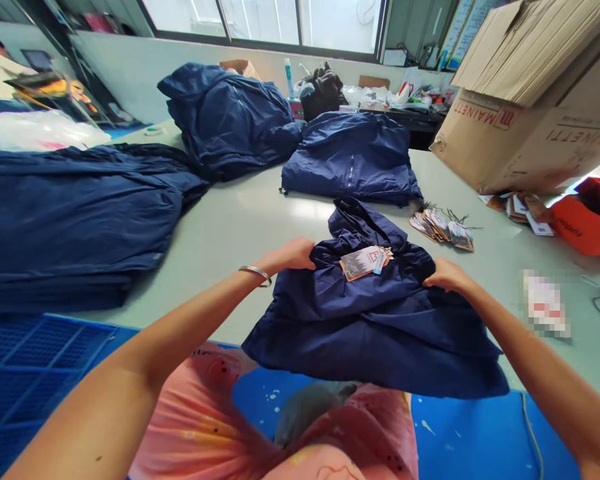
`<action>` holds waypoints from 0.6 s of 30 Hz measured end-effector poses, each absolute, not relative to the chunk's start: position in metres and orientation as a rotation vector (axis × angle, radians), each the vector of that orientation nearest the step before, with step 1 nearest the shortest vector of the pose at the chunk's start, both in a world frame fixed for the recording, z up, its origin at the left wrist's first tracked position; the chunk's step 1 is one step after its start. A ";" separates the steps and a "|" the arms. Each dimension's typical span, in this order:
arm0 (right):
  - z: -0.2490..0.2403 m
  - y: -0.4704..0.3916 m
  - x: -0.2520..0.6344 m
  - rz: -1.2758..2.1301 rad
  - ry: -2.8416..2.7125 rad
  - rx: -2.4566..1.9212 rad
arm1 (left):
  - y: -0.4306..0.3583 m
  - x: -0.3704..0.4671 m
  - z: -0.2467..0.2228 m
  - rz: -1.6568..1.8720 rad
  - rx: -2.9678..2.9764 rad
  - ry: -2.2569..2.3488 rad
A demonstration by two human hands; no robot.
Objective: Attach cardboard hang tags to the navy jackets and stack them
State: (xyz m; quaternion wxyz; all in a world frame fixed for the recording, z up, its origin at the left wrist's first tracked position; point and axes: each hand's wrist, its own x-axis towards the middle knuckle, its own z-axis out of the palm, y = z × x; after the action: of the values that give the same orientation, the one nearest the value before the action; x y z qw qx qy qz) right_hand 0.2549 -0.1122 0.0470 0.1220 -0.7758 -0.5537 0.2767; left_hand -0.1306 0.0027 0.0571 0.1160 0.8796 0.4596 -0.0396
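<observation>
A folded navy jacket lies at the near edge of the grey-green table, its hood pointing away from me. A paper hang tag rests on its chest. My left hand grips the jacket's left shoulder, a metal bangle on that wrist. My right hand grips the right shoulder. Both hands pinch the fabric at the fold's upper corners.
A stack of folded navy jackets fills the left side. Two more navy jackets lie further back. Loose hang tags sit to the right, beside a large cardboard box. A blue plastic crate is at lower left.
</observation>
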 end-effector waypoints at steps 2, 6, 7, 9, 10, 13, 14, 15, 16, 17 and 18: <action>0.048 -0.119 0.251 0.765 -1.714 -2.390 | 0.001 -0.135 0.055 -0.075 2.594 1.332; 0.057 -0.135 0.241 0.608 -1.905 -2.348 | -0.013 -0.149 0.064 0.021 2.663 1.331; 0.060 -0.140 0.237 0.623 -1.931 -2.295 | -0.018 -0.153 0.069 0.049 2.703 1.322; 0.068 -0.148 0.231 0.703 -1.945 -2.201 | -0.031 -0.160 0.081 0.070 2.769 1.331; 0.073 -0.151 0.228 0.734 -1.942 -2.157 | -0.037 -0.164 0.087 0.075 2.781 1.365; 0.090 -0.155 0.220 0.745 -1.928 -2.054 | -0.051 -0.174 0.109 0.046 2.778 1.478; 0.096 -0.154 0.218 0.731 -1.923 -2.031 | -0.052 -0.177 0.116 0.035 2.758 1.511; 0.102 -0.151 0.216 0.717 -1.917 -2.008 | -0.052 -0.180 0.124 0.033 2.735 1.527; 0.108 -0.147 0.215 0.706 -1.908 -1.985 | -0.049 -0.183 0.131 0.040 2.711 1.535; 0.114 -0.142 0.214 0.696 -1.900 -1.962 | -0.045 -0.186 0.139 0.059 2.691 1.536; 0.120 -0.136 0.213 0.682 -1.891 -1.945 | -0.038 -0.189 0.145 0.084 2.674 1.534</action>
State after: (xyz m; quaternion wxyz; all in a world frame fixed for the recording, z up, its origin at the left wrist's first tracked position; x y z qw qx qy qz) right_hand 0.2131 -0.1356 0.1202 0.1714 -0.6852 -0.6659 0.2401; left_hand -0.1892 -0.0382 0.1454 0.0287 0.8668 0.4971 0.0272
